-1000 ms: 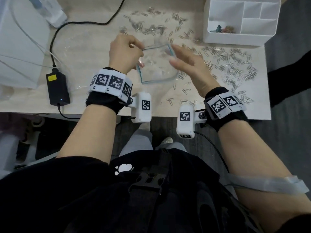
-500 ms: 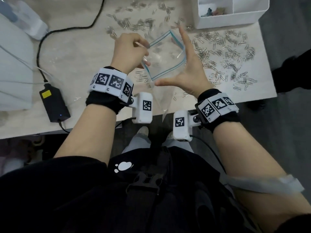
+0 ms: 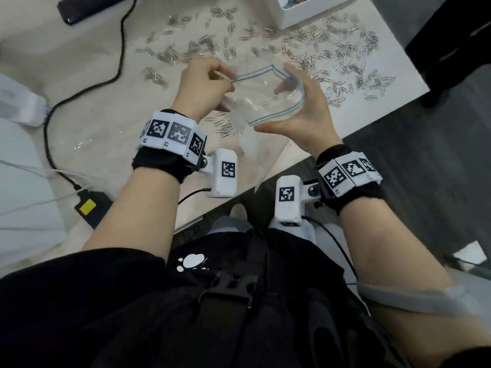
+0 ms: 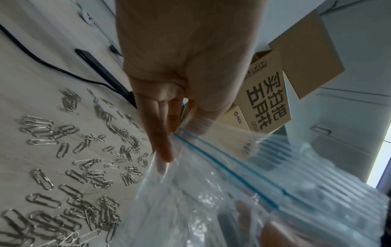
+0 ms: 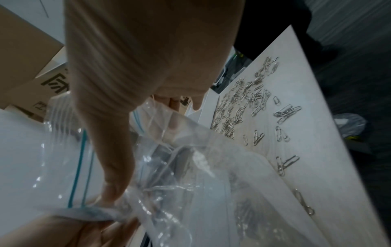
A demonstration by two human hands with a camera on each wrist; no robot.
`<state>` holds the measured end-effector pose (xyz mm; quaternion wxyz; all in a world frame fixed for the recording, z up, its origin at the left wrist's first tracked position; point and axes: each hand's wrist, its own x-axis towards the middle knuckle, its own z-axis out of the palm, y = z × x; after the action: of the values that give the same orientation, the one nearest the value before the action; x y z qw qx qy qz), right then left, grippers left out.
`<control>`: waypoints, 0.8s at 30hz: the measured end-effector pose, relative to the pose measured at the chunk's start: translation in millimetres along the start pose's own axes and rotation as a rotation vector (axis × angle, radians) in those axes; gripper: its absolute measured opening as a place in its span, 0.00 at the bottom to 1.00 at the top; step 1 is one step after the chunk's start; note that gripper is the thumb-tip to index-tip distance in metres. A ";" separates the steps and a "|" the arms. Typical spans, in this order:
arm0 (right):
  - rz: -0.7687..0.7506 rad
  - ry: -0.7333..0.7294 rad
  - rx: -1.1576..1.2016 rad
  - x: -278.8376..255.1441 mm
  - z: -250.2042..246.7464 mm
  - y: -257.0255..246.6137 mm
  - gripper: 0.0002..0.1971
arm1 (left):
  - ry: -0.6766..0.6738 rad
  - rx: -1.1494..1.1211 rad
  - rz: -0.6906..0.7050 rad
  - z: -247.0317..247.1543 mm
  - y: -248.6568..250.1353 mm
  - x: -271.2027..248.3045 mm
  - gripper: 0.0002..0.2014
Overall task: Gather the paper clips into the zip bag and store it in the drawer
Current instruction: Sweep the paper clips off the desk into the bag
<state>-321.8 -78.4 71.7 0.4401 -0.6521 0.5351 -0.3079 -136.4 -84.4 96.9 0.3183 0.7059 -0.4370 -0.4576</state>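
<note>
A clear zip bag (image 3: 268,102) with a blue seal strip is held above the table's front edge, mouth up and spread wide. My left hand (image 3: 210,83) pinches the left end of its rim; the pinch on the zip bag (image 4: 211,175) also shows in the left wrist view. My right hand (image 3: 297,107) spans the right side, thumb along the near rim and fingers hooked over the far rim into the zip bag (image 5: 180,158). Silver paper clips (image 3: 342,59) lie scattered over the table, and more paper clips (image 4: 84,167) (image 5: 243,100) appear in both wrist views. No drawer is visible.
A white organiser box (image 3: 313,9) stands at the back right. A black cable (image 3: 119,62) runs to a power adapter (image 3: 90,208) at the left front, and a black power strip (image 3: 87,6) lies at the back. The table edge (image 3: 372,120) runs diagonally near my right hand.
The right hand's fingers, straight and spread before, now curl over the bag's far rim. The bag's mouth has widened. My left hand keeps its pinch, and the head view has tilted.
</note>
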 end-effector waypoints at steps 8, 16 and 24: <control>0.117 0.126 -0.131 -36.7 -14.3 12.7 0.43 | -0.249 0.062 0.010 39.2 -3.5 2.9 0.11; 0.240 0.297 -0.094 -68.2 -40.8 29.0 0.38 | -0.405 0.085 0.028 89.7 3.8 4.6 0.11; 0.289 0.365 -0.108 -90.6 -46.9 42.5 0.35 | -0.502 0.098 0.019 117.2 -1.1 3.4 0.08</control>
<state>-402.4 -3.8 59.5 0.3399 -0.5251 0.7091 -0.3254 -243.7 -92.9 50.4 0.1695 0.5805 -0.5305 -0.5941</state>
